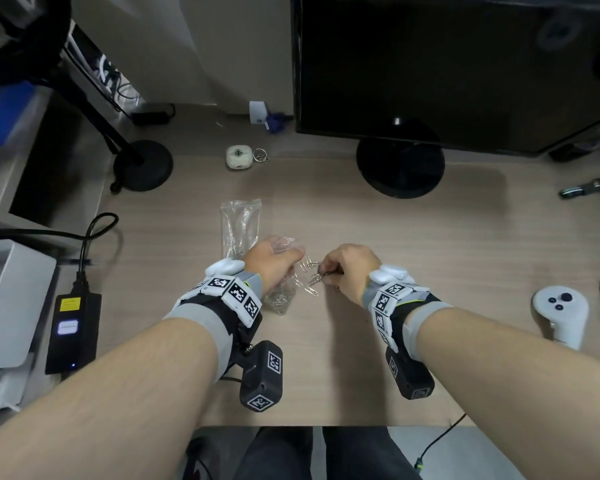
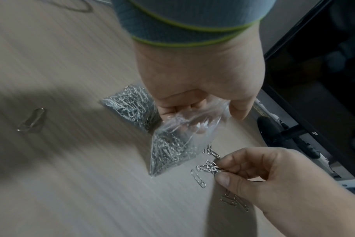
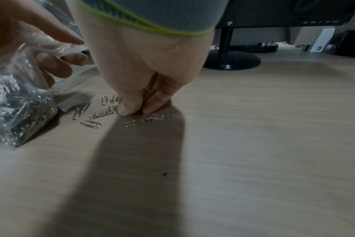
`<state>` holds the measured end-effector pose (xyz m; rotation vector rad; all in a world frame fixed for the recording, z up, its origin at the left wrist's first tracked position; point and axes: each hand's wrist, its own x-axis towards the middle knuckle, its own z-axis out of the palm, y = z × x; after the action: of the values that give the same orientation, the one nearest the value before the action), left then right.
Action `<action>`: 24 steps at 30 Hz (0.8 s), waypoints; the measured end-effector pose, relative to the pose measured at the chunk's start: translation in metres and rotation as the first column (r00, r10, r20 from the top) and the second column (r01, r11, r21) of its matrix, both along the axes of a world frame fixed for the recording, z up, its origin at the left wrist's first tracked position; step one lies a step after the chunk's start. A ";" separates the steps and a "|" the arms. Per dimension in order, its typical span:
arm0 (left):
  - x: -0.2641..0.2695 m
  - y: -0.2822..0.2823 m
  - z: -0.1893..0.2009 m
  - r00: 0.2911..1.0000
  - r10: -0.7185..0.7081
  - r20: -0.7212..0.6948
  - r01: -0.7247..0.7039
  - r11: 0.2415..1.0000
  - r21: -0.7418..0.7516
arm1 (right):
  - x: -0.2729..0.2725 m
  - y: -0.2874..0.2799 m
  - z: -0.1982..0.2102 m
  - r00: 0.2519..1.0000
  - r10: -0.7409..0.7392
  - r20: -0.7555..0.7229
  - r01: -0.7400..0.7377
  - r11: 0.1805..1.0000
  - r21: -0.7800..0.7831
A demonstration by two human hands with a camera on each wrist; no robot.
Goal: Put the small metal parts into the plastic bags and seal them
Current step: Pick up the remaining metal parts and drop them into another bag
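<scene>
Clear plastic in my left hand (image 1: 274,263), a few paper clips pinched in my right.

Left of centre in the head view, my left fingers are curled round the mouth of the plastic bag (image 2: 173,150), which already holds a heap of clips and rests its lower corner on the desk (image 1: 465,271); a second filled bag (image 2: 130,102) lies just behind it, toward the upper left. Right of that, my right hand (image 1: 349,268) has thumb and fingertips (image 3: 125,109) closed together on a small bunch of clips (image 2: 208,167), low over the desk. Loose clips (image 3: 91,124) lie scattered round those fingertips. I judge this the filling step: next I must carry the bunch leftward into the bag's mouth, which needs holding wide, then gather the rest before sealing.
</scene>
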<state>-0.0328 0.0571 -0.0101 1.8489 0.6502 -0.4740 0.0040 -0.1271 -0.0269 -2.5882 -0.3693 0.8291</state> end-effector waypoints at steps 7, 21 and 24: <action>-0.015 0.006 -0.025 0.999 0.026 -0.038 -0.026 0.999 -0.024 | -0.010 0.010 -0.026 0.995 0.080 -0.057 -0.084 0.995 -0.059; -0.030 0.018 -0.044 0.926 -0.352 -0.141 0.370 0.919 0.136 | -0.003 0.005 -0.009 0.995 -0.097 -0.031 0.100 0.990 0.104; -0.037 0.019 -0.047 0.847 -0.489 -0.209 0.524 0.834 0.173 | 0.003 0.018 0.006 0.996 0.061 -0.063 -0.052 0.991 0.125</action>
<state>-0.0702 0.0764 -0.0566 2.2226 0.3078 -0.9370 0.0069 -0.1088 -0.0214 -2.4397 -0.4614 0.8807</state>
